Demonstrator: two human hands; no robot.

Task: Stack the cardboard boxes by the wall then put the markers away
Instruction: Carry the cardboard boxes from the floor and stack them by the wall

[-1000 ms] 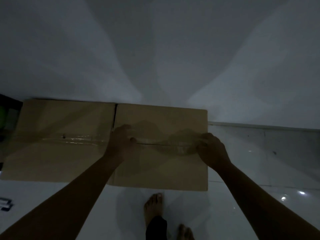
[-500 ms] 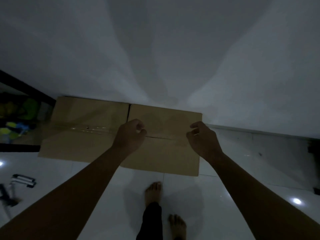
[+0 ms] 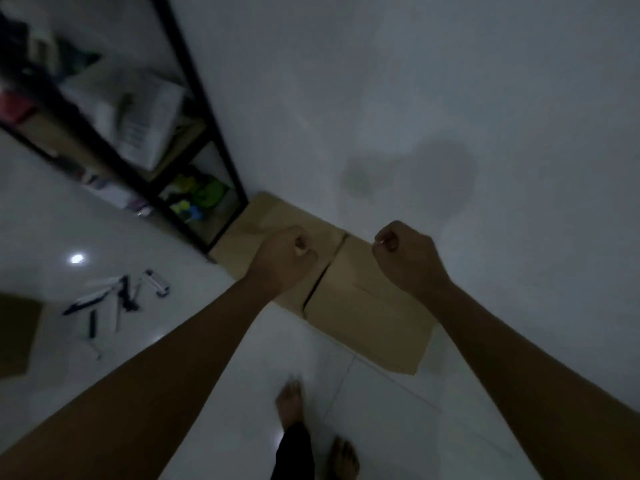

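Two brown cardboard boxes stand side by side against the white wall: the left box (image 3: pixel 251 220) and the right box (image 3: pixel 367 306), with a dark gap between them. My left hand (image 3: pixel 282 258) hovers above the left box, fingers curled, holding nothing. Over the right box's far edge floats my right hand (image 3: pixel 407 254), also curled and empty. Neither hand touches cardboard. Several markers (image 3: pixel 117 299) lie scattered on the white tiled floor to the left.
A black metal shelf (image 3: pixel 194 95) packed with a white box and colourful items stands against the wall left of the boxes. Another piece of cardboard (image 3: pixel 15 336) lies at the far left edge. My bare feet (image 3: pixel 291 403) stand on the tiles below.
Both hands have lifted off the right box and drawn back with fingers curled. The view has swung left and tilted, bringing the shelf and markers into sight.
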